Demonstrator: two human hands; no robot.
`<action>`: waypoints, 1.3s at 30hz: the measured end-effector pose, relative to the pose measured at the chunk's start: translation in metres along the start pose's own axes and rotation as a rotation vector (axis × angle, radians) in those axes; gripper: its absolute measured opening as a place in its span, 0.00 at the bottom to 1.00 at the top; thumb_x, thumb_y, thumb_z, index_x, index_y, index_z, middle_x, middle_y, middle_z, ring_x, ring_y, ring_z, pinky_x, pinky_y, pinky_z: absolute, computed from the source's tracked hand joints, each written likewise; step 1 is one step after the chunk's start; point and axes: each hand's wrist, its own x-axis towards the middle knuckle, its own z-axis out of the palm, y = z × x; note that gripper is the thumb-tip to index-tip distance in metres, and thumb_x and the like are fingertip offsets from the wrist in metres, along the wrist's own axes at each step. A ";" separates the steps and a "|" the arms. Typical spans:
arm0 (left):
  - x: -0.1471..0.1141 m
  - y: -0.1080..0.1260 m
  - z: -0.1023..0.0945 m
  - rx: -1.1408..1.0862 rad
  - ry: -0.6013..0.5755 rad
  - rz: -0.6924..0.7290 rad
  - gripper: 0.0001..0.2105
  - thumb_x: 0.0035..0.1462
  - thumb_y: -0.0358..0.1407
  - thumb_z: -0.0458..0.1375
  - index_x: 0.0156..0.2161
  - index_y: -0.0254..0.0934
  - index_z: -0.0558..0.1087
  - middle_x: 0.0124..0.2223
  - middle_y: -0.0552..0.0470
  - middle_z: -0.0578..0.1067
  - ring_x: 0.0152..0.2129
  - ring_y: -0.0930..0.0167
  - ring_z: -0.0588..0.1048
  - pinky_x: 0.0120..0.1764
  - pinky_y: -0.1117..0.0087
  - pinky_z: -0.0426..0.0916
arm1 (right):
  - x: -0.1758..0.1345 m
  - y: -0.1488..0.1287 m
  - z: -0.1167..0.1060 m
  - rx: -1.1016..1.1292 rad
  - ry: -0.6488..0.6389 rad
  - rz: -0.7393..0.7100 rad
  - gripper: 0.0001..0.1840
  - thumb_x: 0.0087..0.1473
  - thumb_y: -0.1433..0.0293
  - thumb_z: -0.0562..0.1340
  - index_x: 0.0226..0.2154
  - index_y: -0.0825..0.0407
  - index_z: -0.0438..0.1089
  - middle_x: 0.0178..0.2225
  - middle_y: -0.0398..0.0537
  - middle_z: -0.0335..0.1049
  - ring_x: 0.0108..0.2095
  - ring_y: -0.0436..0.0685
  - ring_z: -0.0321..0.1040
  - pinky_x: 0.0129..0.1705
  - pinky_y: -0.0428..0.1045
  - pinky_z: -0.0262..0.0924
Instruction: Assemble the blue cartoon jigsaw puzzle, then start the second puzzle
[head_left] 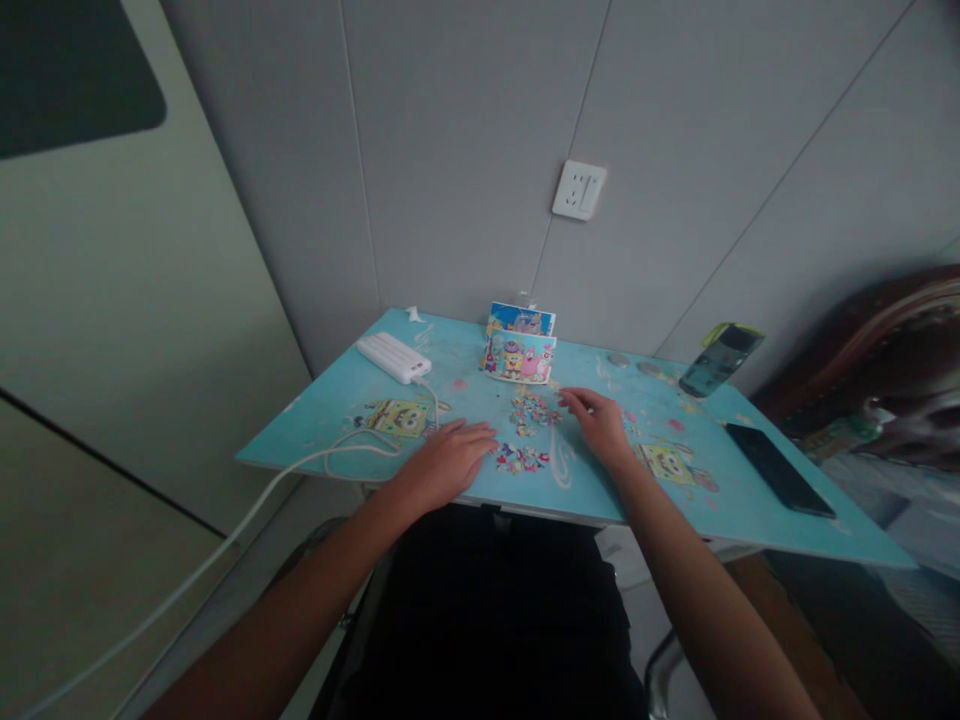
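Observation:
Two heaps of tiny colourful pieces, like small jigsaw pieces, lie on the blue cartoon-printed table [450, 360]. My left hand [454, 458] rests flat, fingers stretched out, its tips at the left edge of the nearer heap [520, 459]. To the right of the farther heap [532, 411] is my right hand [596, 420]; its thumb and fingers are curled together at the tips. Whatever they may pinch is too small to make out. Behind the heaps stand two cartoon picture cards, the front one [525, 358] partly covering the back one [521, 319].
A white power bank [394, 357] with a white cable [277, 485] trailing off the left edge lies at the back left. On the right are a dark phone [778, 470] and a clear bottle [720, 360]. The wall with a socket [579, 190] borders the table's back.

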 end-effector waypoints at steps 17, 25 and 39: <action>0.001 0.000 -0.002 -0.019 -0.008 -0.007 0.19 0.63 0.24 0.51 0.55 0.38 0.75 0.59 0.47 0.75 0.59 0.64 0.72 0.62 0.52 0.62 | 0.004 0.046 -0.029 -0.139 0.051 0.152 0.23 0.57 0.54 0.63 0.45 0.54 0.80 0.40 0.57 0.81 0.37 0.63 0.76 0.44 0.57 0.69; 0.001 0.000 -0.001 -0.028 -0.011 -0.012 0.19 0.63 0.25 0.51 0.55 0.38 0.74 0.60 0.46 0.74 0.59 0.64 0.71 0.62 0.51 0.62 | 0.003 0.064 -0.030 -0.369 0.002 0.136 0.19 0.59 0.59 0.60 0.44 0.51 0.81 0.39 0.55 0.81 0.38 0.65 0.75 0.43 0.57 0.66; 0.001 -0.001 0.001 -0.026 -0.009 -0.008 0.19 0.63 0.24 0.51 0.54 0.39 0.75 0.60 0.48 0.75 0.60 0.65 0.70 0.63 0.54 0.61 | -0.006 0.008 -0.003 -0.361 -0.187 -0.204 0.15 0.62 0.58 0.62 0.46 0.43 0.79 0.46 0.49 0.75 0.47 0.62 0.69 0.53 0.57 0.61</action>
